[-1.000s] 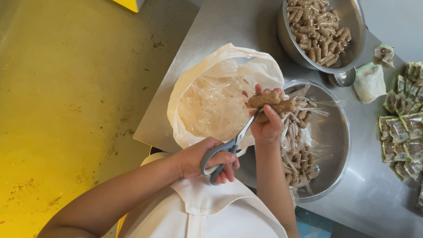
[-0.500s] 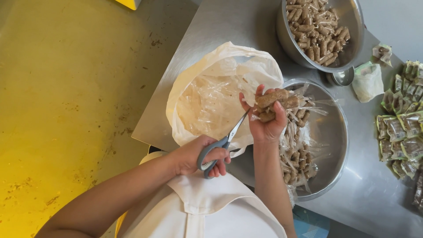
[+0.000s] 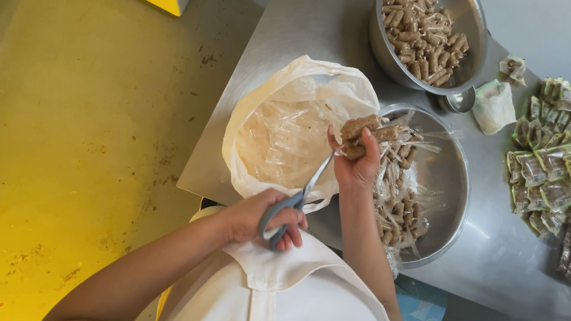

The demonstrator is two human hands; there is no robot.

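Note:
My left hand [image 3: 262, 221] grips the grey handles of a pair of scissors [image 3: 300, 197]. The blades point up and to the right, and their tips reach the bundle in my right hand [image 3: 355, 169]. That hand is shut on a few brown sticks in clear wrappers [image 3: 363, 128] and holds them over the gap between a white plastic bag [image 3: 262, 89] and a steel bowl [image 3: 459, 196]. Crumpled clear wrappers fill the bag. In the bowl lie several more wrapped brown sticks [image 3: 395, 208].
A second steel bowl [image 3: 479, 41] of unwrapped brown sticks stands at the back. A small steel cup [image 3: 458, 102] and a small white bag [image 3: 493, 108] sit beside it. Green-edged sealed packets [image 3: 541, 175] lie at the right. The steel table's edge [image 3: 202, 148] borders a yellow floor [image 3: 89, 148].
My left hand with the scissors has shifted slightly left and down. My right hand has raised the bundle a little and holds it at the blade tips.

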